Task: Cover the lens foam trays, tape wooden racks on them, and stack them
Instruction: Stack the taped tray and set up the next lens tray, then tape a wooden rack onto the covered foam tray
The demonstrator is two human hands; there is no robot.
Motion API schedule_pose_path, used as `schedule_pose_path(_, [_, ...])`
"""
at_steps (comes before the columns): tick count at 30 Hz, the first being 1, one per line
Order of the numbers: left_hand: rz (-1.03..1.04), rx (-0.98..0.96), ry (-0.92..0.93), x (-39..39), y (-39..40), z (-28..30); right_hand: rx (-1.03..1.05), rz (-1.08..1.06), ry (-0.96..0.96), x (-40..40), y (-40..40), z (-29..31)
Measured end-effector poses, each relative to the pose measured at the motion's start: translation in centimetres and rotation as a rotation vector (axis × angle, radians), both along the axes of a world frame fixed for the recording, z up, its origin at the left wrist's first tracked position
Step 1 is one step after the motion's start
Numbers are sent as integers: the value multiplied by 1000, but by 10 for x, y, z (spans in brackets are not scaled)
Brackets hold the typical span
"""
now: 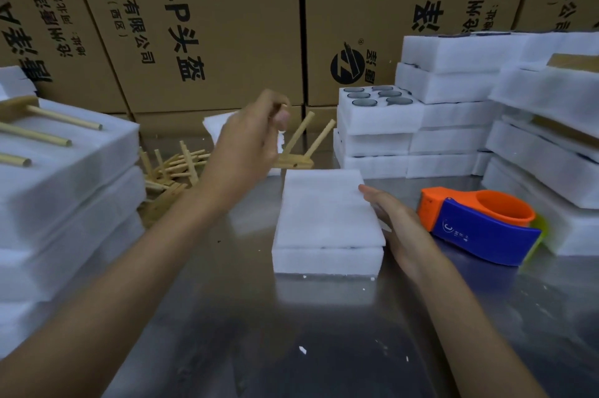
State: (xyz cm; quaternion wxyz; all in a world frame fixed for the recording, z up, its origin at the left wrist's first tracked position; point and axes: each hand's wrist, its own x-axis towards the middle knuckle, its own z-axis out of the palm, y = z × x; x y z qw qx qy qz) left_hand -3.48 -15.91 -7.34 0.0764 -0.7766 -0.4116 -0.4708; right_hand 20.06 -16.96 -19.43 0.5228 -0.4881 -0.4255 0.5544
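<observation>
Lifting a wooden rack (296, 151) by one of its dowels, the left hand (249, 141) has its grip pinched on the peg, thumb and fingers curled round it; the rack's flat bar hangs just behind the covered foam tray (327, 222), apparently on its way to be laid on top. The right hand (393, 222) lies flat and relaxed, fingers straight against the tray's right edge, gripping nothing; likely there to steady the tray and keep the cover sheet squared.

Landmark: the covered tray, mid-bench.
- Tray: two soft white foam slabs, a thin dark seam between lid and base, matte and slightly fuzzy; crumbs of foam lie in front of it.
- Right of it: tape dispenser (479, 229), glossy orange and blue plastic, within easy reach for the taping step.
- Behind right: open tray (376, 102) showing round dark lenses in cut wells, on stacked trays.
- Behind left: loose pile of racks (171, 170), pale raw wood, round pegs in flat bars.
- Far left: finished stack (64, 177), with a rack on top.
- Bench (291, 333): brushed metal, reflective.
- Behind everything: cardboard cartons (227, 25).
</observation>
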Motion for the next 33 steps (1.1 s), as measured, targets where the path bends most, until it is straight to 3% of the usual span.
schedule_pose_path(6, [-46, 133, 520, 60, -20, -44, -111, -99, -41, 0, 1, 1])
schedule_pose_path(9, [-125, 132, 603, 76, -23, -70, -100, -107, -27, 0, 3, 0])
schedule_pose_path(12, [-169, -27, 641, 83, -19, -85, -115, -95, -25, 0, 2, 3])
schedule_pose_path(16, [-161, -140, 515, 80, -17, -86, -70, -137, -44, 0, 4, 2])
schedule_pose_path(28, [-77, -265, 414, 72, -21, -89, 27, -175, -112, -2, -4, 10])
schedule_pose_path(31, [-65, -282, 363, 72, -24, -89, 277, -494, -385, 11, -12, 23])
schedule_pose_path(33, [-72, -290, 321, 70, -27, -89, 341, -810, -737, 39, -20, 29])
